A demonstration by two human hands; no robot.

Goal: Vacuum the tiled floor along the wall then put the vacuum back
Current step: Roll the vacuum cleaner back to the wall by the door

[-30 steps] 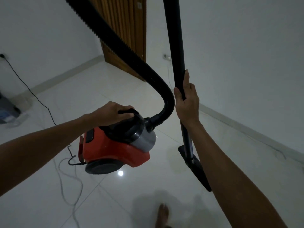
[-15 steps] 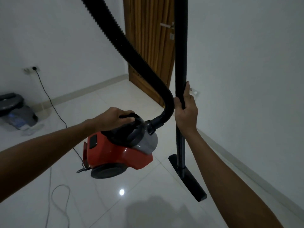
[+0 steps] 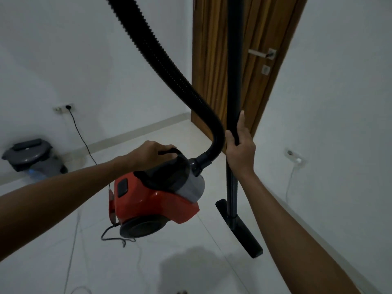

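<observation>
At the far left of the frame a grey lidded bin (image 3: 27, 154) stands against the white wall, with one wall socket (image 3: 63, 107) above and right of it and a black cord (image 3: 81, 136) running down from it toward the floor. The left forearm enters from the lower left edge and rises toward centre; the left hand (image 3: 149, 154) is curled palm down around the black carry handle (image 3: 169, 150) on top of the one red vacuum (image 3: 157, 198), fingers closed over it. The vacuum sits in the middle of the frame, tilted, its round wheel (image 3: 143, 227) facing the camera; whether it touches the tiled floor (image 3: 63, 240) cannot be told. A thin cord (image 3: 112, 235) trails from its rear. One ribbed black hose (image 3: 161, 62) curves from the top edge down into the vacuum's front. Just right of the hose, one straight black wand (image 3: 234, 71) stands nearly upright, ending in a flat floor nozzle (image 3: 241, 228) angled toward the lower right. The right forearm comes up from the lower right corner; the right hand (image 3: 240, 151) is wrapped around the wand at mid-height, thumb lying up along the tube. Behind the wand stands one wooden door (image 3: 214, 60) with a metal lever (image 3: 263, 53). On the right wall a second socket (image 3: 296, 159) carries a white cable. Pale skirting edges both walls, and bare tile lies open at lower centre and lower left.
</observation>
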